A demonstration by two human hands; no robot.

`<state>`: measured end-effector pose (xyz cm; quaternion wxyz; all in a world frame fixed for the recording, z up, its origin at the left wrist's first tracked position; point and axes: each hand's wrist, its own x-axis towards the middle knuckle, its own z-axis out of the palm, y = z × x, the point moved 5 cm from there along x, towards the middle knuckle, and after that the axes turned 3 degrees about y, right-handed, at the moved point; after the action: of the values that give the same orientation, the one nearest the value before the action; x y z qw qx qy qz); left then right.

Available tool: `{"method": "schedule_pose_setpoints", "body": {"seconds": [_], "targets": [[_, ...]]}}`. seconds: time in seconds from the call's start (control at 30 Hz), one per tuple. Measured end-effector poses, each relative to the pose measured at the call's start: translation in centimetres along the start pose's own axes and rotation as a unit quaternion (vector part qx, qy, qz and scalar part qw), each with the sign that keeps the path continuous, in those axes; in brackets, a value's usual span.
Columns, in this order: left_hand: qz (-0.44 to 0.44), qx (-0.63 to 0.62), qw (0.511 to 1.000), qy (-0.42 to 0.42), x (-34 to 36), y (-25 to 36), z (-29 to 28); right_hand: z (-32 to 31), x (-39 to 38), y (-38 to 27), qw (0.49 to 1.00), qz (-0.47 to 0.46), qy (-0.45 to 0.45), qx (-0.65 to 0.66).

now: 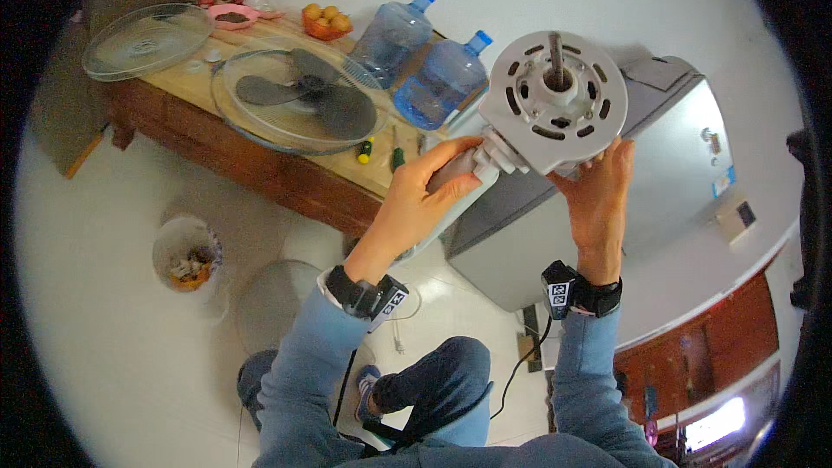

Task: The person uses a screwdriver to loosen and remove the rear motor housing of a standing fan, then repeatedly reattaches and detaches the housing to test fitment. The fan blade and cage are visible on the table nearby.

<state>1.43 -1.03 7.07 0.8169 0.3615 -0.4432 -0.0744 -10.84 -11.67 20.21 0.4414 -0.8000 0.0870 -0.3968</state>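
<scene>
A grey electric fan motor head (598, 61) is raised in front of me, its slotted round face and bare metal shaft (555, 52) exposed. My left hand (412, 208) is closed around the fan's neck just below the head. Under the rear edge of the head, my right hand (598, 199) reaches up and supports it; its fingertips are partly hidden behind the housing. Dark three-bladed fan blades (342, 110) lie on the wooden table with a round wire guard (222, 104) around them. Farther left rests a second round wire guard (97, 78).
Two blue water jugs (394, 30) lean at the table's back, near a basket of round fruit (326, 26) and a pink pan (232, 17). A yellow-handled tool (365, 152) lies near the edge. A grey fridge (511, 247) stands right; a waste bin (165, 251) stands left.
</scene>
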Motion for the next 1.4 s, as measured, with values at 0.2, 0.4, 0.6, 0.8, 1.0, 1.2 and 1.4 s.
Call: {"method": "schedule_pose_setpoints", "body": {"seconds": [0.2,0.4,0.6,0.8,1.0,1.2,1.4], "targets": [[0.067,-0.033,0.997,0.028,0.3,0.3,-1.3,2.4,-0.4,-2.6,0.997,0.017,0.044,-0.058],[0.153,0.03,0.982,0.111,0.4,0.9,-0.9,3.7,-0.1,-3.1,0.998,0.019,0.018,-0.063],[0.18,0.024,0.975,0.127,0.2,1.5,-0.4,2.3,0.1,-2.2,0.998,0.017,0.055,0.041],[0.146,0.042,0.984,0.092,0.0,1.6,0.1,0.8,-0.3,-2.0,0.997,0.014,0.055,0.056],[0.153,0.023,0.983,0.103,-0.2,2.9,0.0,0.8,-1.3,-3.1,0.998,0.007,0.045,0.041],[0.185,0.027,0.977,0.102,-0.7,3.2,0.0,0.0,-2.5,-3.0,0.993,-0.01,0.1,0.062],[0.2,0.04,0.97,0.133,-1.4,3.9,0.1,-0.4,-2.6,-2.8,0.991,-0.019,0.095,0.094]]}}
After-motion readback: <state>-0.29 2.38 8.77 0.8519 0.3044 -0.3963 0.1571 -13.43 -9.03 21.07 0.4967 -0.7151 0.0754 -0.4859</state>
